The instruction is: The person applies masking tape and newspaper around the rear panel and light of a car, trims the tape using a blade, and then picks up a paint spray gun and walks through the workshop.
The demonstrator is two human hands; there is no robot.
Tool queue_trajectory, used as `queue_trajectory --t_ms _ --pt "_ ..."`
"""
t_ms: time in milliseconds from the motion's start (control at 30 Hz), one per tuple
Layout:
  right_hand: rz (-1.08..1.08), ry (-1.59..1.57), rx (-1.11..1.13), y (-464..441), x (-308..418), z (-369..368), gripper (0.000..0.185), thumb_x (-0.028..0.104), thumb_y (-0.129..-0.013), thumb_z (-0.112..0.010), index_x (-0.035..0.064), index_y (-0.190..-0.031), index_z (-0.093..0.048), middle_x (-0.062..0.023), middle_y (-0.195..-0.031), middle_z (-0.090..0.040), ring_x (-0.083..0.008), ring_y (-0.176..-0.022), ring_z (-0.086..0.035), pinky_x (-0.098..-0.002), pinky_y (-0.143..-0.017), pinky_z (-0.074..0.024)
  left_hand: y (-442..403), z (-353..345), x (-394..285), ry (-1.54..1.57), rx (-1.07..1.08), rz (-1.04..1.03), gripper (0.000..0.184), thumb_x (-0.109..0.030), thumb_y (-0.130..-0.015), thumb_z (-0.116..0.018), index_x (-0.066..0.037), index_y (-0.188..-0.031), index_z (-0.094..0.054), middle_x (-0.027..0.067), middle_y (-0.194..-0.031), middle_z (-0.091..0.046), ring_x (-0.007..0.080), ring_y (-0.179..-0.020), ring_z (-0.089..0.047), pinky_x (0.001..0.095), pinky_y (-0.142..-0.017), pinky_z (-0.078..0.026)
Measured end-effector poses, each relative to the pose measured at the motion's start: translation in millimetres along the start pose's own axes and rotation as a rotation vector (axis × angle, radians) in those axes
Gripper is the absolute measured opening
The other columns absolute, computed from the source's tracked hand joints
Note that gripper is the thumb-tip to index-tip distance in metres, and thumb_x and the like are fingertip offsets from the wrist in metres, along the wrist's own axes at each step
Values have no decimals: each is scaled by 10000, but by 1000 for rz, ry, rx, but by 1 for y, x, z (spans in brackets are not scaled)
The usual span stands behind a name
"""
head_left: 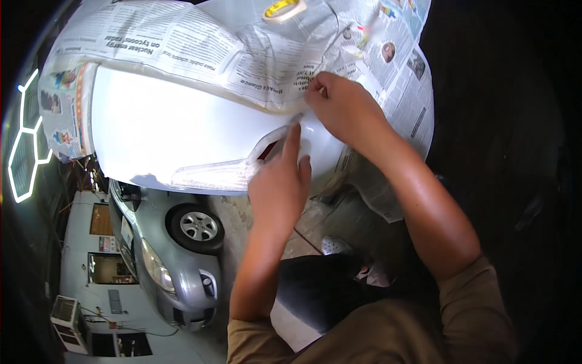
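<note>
A white-painted car body panel (163,121) lies in front of me, edged with newspaper (200,45). A strip of masking tape (264,142) borders a narrow dark red lamp (267,150) set in the panel. My left hand (279,188) has its index finger stretched out, its tip touching the upper part of this strip, with the thumb apart. Just above and to the right, my right hand (345,106) is closed in a pinch at the newspaper's edge. It seems to hold the tape's upper end, though its fingers partly hide it.
A yellow-centred roll of masking tape (285,10) rests on the newspaper at the top. Below the panel stands a grey car (176,261), beside a pale wall (91,236) with an air-conditioner unit (68,324). Lit tube lights (25,130) glow at left.
</note>
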State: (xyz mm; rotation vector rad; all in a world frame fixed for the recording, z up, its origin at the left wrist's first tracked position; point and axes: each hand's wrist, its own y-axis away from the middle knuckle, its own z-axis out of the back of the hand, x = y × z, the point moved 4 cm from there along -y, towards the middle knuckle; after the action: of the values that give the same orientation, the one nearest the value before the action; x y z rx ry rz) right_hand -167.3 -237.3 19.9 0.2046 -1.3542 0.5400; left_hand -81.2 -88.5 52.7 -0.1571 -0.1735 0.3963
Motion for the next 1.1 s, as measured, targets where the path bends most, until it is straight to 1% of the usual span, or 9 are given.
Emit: queue_trajectory --t_ms 167,233,367,433,500,567,700,867,1100 --pt "208 169 -70 22 14 39 304 227 -956 -573 37 -1174 -668 -245 -1107 -701 -429 -1033 -671 -482 -904 -522 77 -21 20 401 -151 86 465 -221 -932 -726 -101 -1368 -618 126 -957 -680 315 -769 -685 410 -653 -549" --pt "196 125 -52 25 -4 66 325 204 -970 -598 16 -1230 -648 -200 -1053 -714 -340 -957 -709 -425 -856 -534 119 -46 58 550 -180 246 431 -194 -925 -752 -66 -1323 -646 129 -1025 -673 273 -878 -687 373 -706 -552" --pt "-32 -99 19 54 -113 122 297 179 -984 -613 -35 -1187 -647 -79 -978 -663 -125 -871 -627 -267 -803 -501 272 -131 183 597 -98 685 380 -197 -963 -698 -17 -1294 -650 157 -1139 -690 271 -1096 -653 368 -930 -512" --pt "-275 -115 69 96 -163 134 298 199 -1002 -603 -10 -1210 -647 -53 -990 -669 -143 -915 -627 -286 -864 -493 323 -153 208 928 59 894 335 -242 -994 -634 -2 -1221 -688 175 -1174 -698 290 -1130 -643 371 -999 -475" --pt "-289 113 293 139 -227 143 291 239 -1005 -594 -11 -1120 -688 -71 -1022 -690 -198 -938 -660 -329 -881 -508 332 -141 202 881 44 847 344 -268 -1010 -577 9 -1167 -708 189 -1189 -699 298 -1149 -641 367 -1017 -465" --pt "-411 -36 123 165 -223 143 319 270 -995 -591 -32 -1024 -691 -104 -1009 -708 -254 -951 -661 -375 -881 -504 318 -124 199 720 45 744 258 -199 -980 -616 5 -1109 -707 200 -1072 -688 334 -1096 -647 393 -979 -480" --pt "-68 415 230 118 -114 115 296 252 -986 -614 -28 -967 -706 -196 -955 -690 -323 -897 -676 -387 -823 -515 227 -69 155 623 -209 483 168 -147 -943 -685 8 -1011 -684 190 -913 -636 333 -927 -666 390 -752 -532" --pt "365 452 221 74 52 4 242 225 -991 -633 56 -1142 -719 -198 -1097 -710 -388 -956 -688 -434 -845 -533 96 -25 100 747 -456 379 206 -203 -948 -696 -80 -1114 -702 125 -922 -696 292 -734 -688 390 -672 -547" --pt "687 608 141 83 42 -74 492 173 -947 -618 179 -1437 -564 -135 -956 -685 -371 -700 -693 -460 -607 -580 61 -36 70 560 -494 226 506 -216 -972 -637 -200 -1471 -558 127 -978 -731 275 -745 -689 380 -700 -549"
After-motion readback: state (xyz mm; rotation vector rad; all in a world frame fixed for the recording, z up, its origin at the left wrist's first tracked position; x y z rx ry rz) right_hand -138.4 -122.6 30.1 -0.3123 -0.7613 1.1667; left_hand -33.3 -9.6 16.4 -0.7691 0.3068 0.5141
